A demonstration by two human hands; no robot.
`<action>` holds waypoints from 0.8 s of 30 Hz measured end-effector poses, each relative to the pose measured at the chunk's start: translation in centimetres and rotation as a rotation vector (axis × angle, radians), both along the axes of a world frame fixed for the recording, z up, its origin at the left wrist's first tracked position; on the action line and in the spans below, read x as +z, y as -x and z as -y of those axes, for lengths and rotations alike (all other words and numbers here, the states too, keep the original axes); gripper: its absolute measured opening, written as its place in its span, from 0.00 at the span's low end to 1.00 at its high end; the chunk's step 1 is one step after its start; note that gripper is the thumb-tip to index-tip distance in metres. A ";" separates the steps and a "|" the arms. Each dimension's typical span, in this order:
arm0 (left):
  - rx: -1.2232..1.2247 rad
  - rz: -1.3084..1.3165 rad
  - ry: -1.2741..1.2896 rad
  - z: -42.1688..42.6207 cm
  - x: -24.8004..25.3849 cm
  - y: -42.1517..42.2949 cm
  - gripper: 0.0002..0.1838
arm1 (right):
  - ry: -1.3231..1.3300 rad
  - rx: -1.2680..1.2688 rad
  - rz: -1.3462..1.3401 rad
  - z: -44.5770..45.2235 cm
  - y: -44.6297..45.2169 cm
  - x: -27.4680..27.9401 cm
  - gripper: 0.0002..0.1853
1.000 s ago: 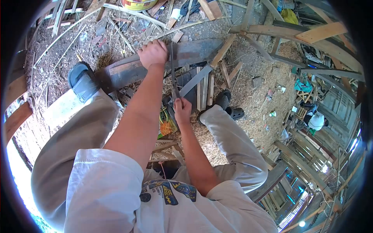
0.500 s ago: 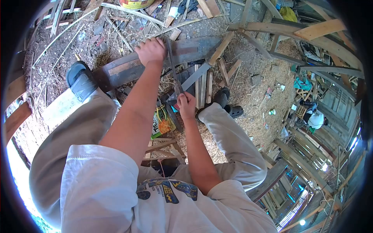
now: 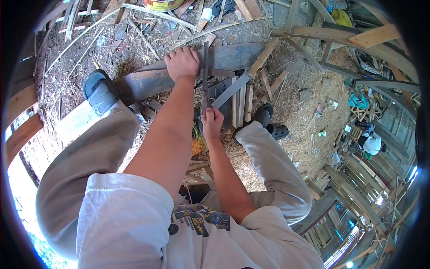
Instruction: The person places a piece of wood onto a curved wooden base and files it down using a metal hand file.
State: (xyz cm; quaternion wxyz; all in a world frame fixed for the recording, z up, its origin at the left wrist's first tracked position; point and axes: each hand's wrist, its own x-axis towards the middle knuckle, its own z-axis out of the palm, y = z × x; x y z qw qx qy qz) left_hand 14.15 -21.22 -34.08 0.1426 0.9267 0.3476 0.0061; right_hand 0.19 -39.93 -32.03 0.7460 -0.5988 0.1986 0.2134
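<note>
My left hand lies over a dark curved board, its fingers bent over the far edge. Just right of it, a long, thin, dark strip crosses the board, with its far end past the edge. My right hand is closed round the near end of this strip, thumb on top. A wide grey flat blade-like piece slants up and right from beside my right hand. What lies under the right fingers is hidden.
Upright wood pieces stand right of my right hand. My shoes are on either side. Wooden frames curve across the upper right. A yellow-red bucket sits at the top. Another person is far right.
The view has shifted slightly. The thin strip, tilted half a second ago, now stands nearly straight up in the view, its far end reaching beyond the board. Both hands keep their places.
</note>
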 end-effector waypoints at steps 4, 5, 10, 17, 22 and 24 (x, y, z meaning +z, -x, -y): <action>-0.006 -0.001 -0.029 0.2 0.0 0.0 0.22 | 0.007 0.023 -0.025 0.2 0.8 0.0 0.14; -0.005 0.005 -0.032 0.2 0.0 0.0 0.22 | -0.002 0.021 -0.031 0.1 0.8 -0.1 0.14; 0.007 -0.021 -0.047 0.1 -0.5 0.1 0.21 | 0.007 0.048 -0.020 -0.3 0.8 0.2 0.15; -0.013 0.019 -0.094 0.0 -0.6 -0.4 0.20 | 0.139 0.103 0.010 0.4 1.9 -1.0 0.15; -0.033 0.003 -0.075 0.2 -0.6 -0.1 0.19 | 0.180 0.137 0.041 0.8 1.9 -1.2 0.17; -0.023 0.053 -0.102 0.3 -1.1 0.0 0.19 | 0.134 0.130 0.025 1.7 3.9 -0.8 0.15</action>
